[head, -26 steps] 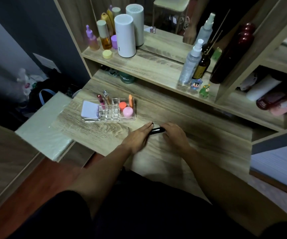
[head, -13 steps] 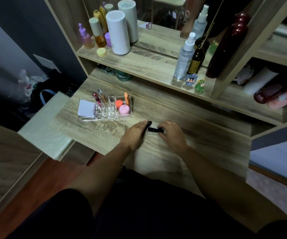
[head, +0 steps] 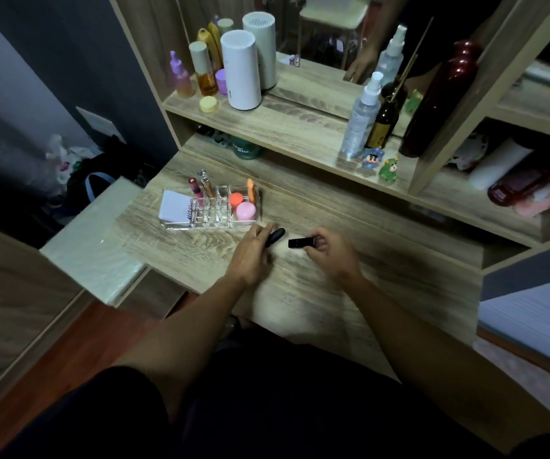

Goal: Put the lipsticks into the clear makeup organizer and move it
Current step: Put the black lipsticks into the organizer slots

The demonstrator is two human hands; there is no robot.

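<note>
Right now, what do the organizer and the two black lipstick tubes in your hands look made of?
Organizer: clear rigid plastic, likely acrylic; the wood grain shows through its walls. Rounded tube in left hand: smooth black, probably plastic. Squared tube in right hand: black, possibly plastic or coated metal.

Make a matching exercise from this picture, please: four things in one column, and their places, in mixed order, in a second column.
Things:
1. rounded black lipstick
2. square black lipstick
3. pink jar
4. white cylinder

Places:
A. on the upper shelf
B. in the right hand
C. inside the clear makeup organizer
D. in the left hand

Pairs: 1-D, 2-B, 3-C, 4-A
</note>
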